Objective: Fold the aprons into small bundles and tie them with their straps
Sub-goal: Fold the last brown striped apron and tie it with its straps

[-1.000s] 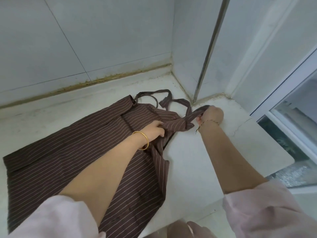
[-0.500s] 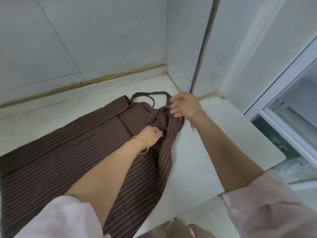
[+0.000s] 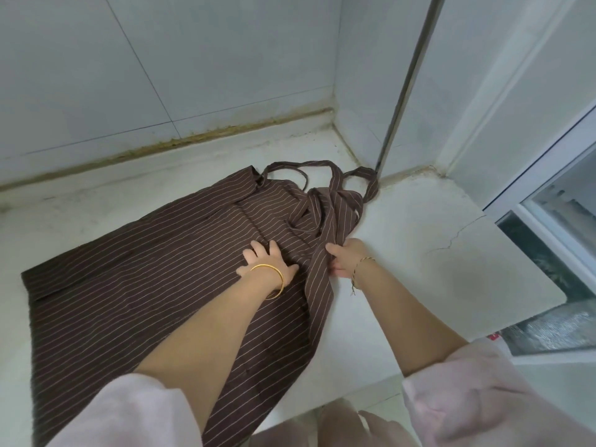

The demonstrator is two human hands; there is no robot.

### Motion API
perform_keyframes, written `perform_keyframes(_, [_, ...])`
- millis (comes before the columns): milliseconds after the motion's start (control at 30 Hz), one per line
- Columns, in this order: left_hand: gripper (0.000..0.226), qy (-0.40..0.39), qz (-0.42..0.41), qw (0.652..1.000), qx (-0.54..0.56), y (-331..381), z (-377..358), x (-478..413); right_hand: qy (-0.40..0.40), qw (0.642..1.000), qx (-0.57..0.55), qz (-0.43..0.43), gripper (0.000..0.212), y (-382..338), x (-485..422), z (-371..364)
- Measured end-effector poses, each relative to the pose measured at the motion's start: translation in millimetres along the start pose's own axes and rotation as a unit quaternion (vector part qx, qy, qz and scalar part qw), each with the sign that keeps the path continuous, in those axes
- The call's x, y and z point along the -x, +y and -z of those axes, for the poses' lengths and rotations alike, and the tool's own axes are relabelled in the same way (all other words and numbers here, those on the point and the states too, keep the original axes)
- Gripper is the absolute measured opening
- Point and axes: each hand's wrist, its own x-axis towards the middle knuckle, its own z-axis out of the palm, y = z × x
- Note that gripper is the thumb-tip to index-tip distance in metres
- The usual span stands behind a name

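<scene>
My right hand (image 3: 346, 259) has come down from the strap loops at the top of the apron (image 3: 145, 285) and now sits at the apron's right edge. My left hand (image 3: 264, 262) no longer bunches the cloth. It lies flat on the apron's middle with its fingers spread and straight, pressing the striped fabric down. The right hand, just beside it, has its fingers curled round the narrow folded band of cloth that runs along that right edge.

A gold bangle (image 3: 269, 279) circles my left wrist over the apron, and a thin bracelet (image 3: 362, 269) hangs on my right wrist, just off the apron's edge. My pale pink sleeves (image 3: 458, 391) are pushed up past the apron's near hem.

The brown pinstriped apron lies spread on the white tabletop (image 3: 419, 285), its wide skirt to the left and its near corner hanging over the front edge. Its straps (image 3: 322, 175) lie in loose loops at its far end. A crack (image 3: 458, 233) marks the tabletop to the right of the apron. Beyond the straps stand a tiled wall (image 3: 161, 75) and a metal strip (image 3: 406, 85), and further right a window frame (image 3: 548, 162).
</scene>
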Motion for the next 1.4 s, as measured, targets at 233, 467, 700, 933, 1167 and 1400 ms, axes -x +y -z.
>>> perform_keyframes(233, [0.073, 0.034, -0.020, 0.999, 0.016, -32, 0, -19, 0.022, 0.994, -0.099, -0.045, 0.027, -10, 0, 24])
perform_keyframes(467, [0.051, 0.221, -0.111, 0.967, 0.065, -17, -5, -8, -0.094, 0.993, 0.012, -0.067, 0.012, 16, 8, -24])
perform_keyframes(700, [0.019, 0.114, -0.230, 0.925, 0.279, -7, 13, 5, -0.081, 0.989, 0.122, -0.020, 0.014, 19, 9, -41])
perform_keyframes(933, [0.030, 0.083, -0.175, 0.851, 0.489, -25, 47, 13, -0.148, 0.984, 0.100, -0.019, 0.023, 14, 18, -62])
perform_keyframes(1167, [0.031, 0.079, -0.170, 0.824, 0.534, -35, 62, 21, -0.189, 0.904, -0.374, -0.087, 0.027, 5, 33, -74])
perform_keyframes(1400, [0.026, 0.116, -0.151, 0.828, 0.528, -34, 58, 21, -0.051, 0.972, -0.224, -0.055, 0.017, -1, 37, -58])
